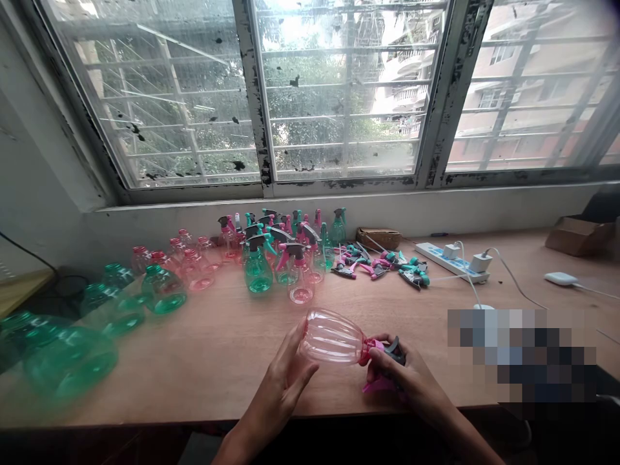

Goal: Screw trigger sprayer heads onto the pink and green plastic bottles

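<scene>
A clear pink spray bottle (332, 337) lies sideways in the air above the table's front part, its base to the left. My right hand (400, 371) is closed around the pink and black trigger sprayer (380, 349) at the bottle's neck. At the base end is my left hand (285, 374), fingers stretched and thumb apart; its fingertips reach the base, but I cannot tell how firmly they touch. Farther back stand several fitted spray bottles, among them a green one (258, 271) and a pink one (301, 284). Loose trigger sprayers (372, 265) lie in a heap beside them.
Bottles without sprayers stand at left, pink ones (196, 268) behind green ones (165, 290). At the right are a white power strip (450, 261) with plugs and cables, a white adapter (560, 279) and a cardboard box (576, 236). A brown pouch (378, 237) sits by the wall.
</scene>
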Demonstrator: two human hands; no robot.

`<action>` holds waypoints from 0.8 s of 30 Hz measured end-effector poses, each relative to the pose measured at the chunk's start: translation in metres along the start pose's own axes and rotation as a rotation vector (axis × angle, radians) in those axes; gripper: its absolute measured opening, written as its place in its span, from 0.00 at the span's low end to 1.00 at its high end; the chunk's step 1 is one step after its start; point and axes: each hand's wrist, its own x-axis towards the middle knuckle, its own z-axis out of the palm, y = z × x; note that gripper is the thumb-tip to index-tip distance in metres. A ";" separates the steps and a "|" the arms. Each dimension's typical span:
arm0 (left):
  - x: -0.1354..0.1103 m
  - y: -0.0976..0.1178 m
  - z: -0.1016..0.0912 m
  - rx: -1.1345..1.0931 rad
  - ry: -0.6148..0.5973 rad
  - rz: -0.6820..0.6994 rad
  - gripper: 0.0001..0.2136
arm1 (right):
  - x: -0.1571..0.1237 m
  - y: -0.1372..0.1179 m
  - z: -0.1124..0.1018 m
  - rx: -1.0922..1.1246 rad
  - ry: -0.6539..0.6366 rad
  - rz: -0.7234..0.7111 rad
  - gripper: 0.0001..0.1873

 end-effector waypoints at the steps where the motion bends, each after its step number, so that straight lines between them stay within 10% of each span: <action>1: 0.000 0.000 0.000 -0.006 0.002 -0.014 0.31 | 0.000 0.000 0.000 0.003 -0.007 0.003 0.17; 24: 0.003 0.004 -0.001 -0.084 0.112 0.007 0.17 | -0.001 -0.002 0.000 -0.018 -0.006 0.044 0.20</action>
